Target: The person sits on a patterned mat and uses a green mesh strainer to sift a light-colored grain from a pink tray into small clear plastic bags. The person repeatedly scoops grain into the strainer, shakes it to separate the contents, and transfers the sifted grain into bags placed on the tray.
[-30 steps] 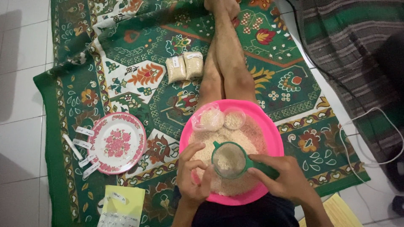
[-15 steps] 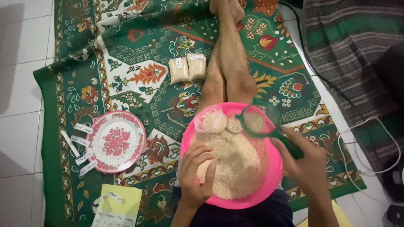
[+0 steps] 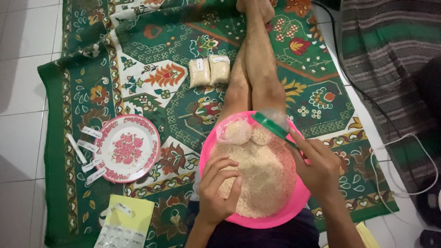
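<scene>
Rice-like pale grain [image 3: 257, 177] fills a bright pink basin [image 3: 294, 209] that rests on the lap of a person seated on the floor, legs [image 3: 255, 78] stretched out ahead. Two small clear bags [image 3: 248, 132] of the same grain lie at the far edge of the heap, touching each other. The right hand [image 3: 321, 167] is closed around the handle of a green-rimmed clear scoop [image 3: 271, 123], holding it tilted at the basin's far rim, just above the two bags. A second ago that scoop was low over the middle of the heap; it has since swung up and away to the far right side, which suggests a scooped measure is being carried off the pile. The left hand [image 3: 218, 190] lies on the near side of the grain, fingers loosely curled, the fingertips pressing into it; it holds nothing and has hardly moved.

Beyond the knees, two more filled bags [image 3: 209, 72] sit side by side on a green patterned rug [image 3: 138, 69] with red, white and orange flowers. To the left is a pink-and-white floral plate [image 3: 127, 148], with small white paper labels [image 3: 91, 149] lying at its left rim. Near the left elbow lies a yellow sheet [image 3: 126, 222] with a clear bag on top of it. The rug lies on white floor tiles [image 3: 23, 115]. To the right are a dark striped cloth [image 3: 390, 55] and a white cable [image 3: 404, 160].
</scene>
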